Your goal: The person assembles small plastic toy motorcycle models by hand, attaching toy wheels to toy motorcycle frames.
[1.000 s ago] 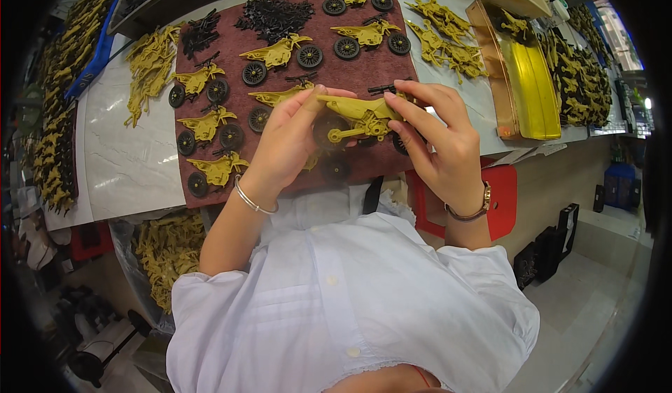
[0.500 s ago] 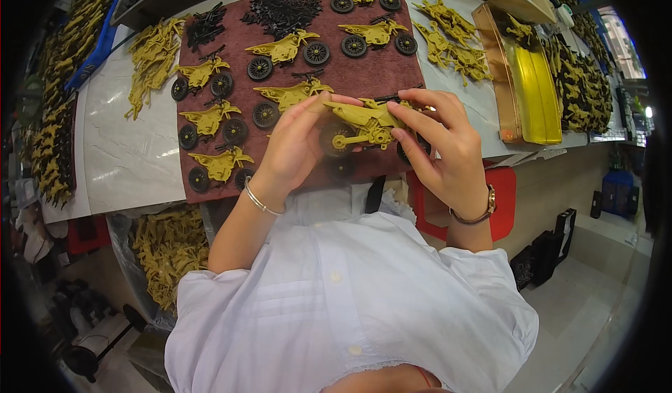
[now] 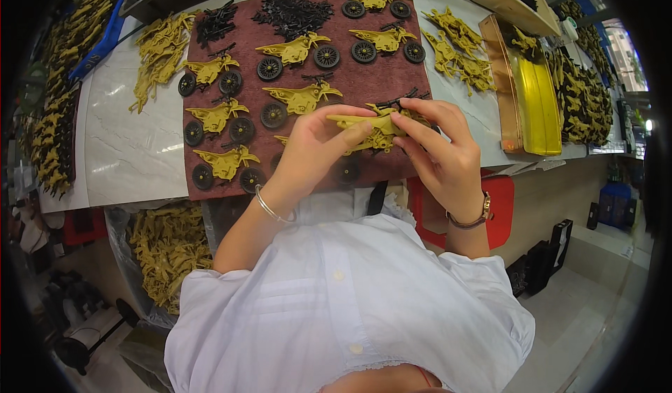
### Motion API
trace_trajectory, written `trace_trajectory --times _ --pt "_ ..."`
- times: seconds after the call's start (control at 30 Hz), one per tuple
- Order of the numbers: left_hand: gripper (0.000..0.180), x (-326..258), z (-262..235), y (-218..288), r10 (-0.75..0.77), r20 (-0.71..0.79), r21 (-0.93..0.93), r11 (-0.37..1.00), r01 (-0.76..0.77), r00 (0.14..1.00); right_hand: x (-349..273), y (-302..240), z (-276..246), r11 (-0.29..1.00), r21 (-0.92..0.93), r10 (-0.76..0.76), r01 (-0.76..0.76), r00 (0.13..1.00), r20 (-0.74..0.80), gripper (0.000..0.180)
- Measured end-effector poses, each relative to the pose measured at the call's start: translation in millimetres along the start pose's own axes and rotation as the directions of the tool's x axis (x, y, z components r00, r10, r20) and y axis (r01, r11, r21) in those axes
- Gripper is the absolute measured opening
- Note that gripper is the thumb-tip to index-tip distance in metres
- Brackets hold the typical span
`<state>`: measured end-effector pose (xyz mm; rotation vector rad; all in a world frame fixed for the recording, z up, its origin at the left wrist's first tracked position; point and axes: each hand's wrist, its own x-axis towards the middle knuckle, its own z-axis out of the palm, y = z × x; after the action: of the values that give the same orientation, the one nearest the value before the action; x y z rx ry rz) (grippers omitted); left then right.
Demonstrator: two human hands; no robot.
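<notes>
Between my hands is a yellow plastic toy motorcycle body, held just above the near edge of a dark red cloth. My left hand is closed on its left end, thumb across the near side. My right hand pinches the middle and right part with thumb and fingertips. Black handlebars show beyond the right fingertips. Whether wheels are fitted to this body is hidden by my fingers. Just past my left hand lies another yellow motorcycle body with a black wheel beside it.
Several yellow motorcycles with black wheels stand in rows on the cloth. Black small parts are heaped at the far side. Loose yellow bodies lie left and right. A yellow box stands at right; a bag of yellow parts sits below the table.
My left thumb has come over the near side of the motorcycle body, and the hand has shifted slightly right. The body has tilted, and the wheel seen by its left end no longer shows.
</notes>
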<state>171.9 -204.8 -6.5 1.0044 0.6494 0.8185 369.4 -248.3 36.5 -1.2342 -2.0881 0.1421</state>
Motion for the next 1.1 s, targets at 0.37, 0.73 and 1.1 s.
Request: trace_trajectory --times 0.37,0.73,1.1 --pt "0.026 -6.2 4.9 11.0 0.032 0.101 0.081 0.996 -0.040 0.994 -9.0 3.8 2.5 0.529 0.770 0.497 -0.358 0.865 0.061 0.046" --pt "0.027 2.9 1.3 3.3 0.047 0.025 -0.153 0.987 -0.043 0.999 -19.6 13.7 21.3 0.114 0.960 0.570 -0.257 0.808 0.149 0.025" --pt "0.016 -8.5 10.3 -0.8 0.068 -0.052 0.118 0.991 -0.062 0.996 -22.1 11.7 27.6 -0.006 0.918 0.585 -0.396 0.744 0.324 0.029"
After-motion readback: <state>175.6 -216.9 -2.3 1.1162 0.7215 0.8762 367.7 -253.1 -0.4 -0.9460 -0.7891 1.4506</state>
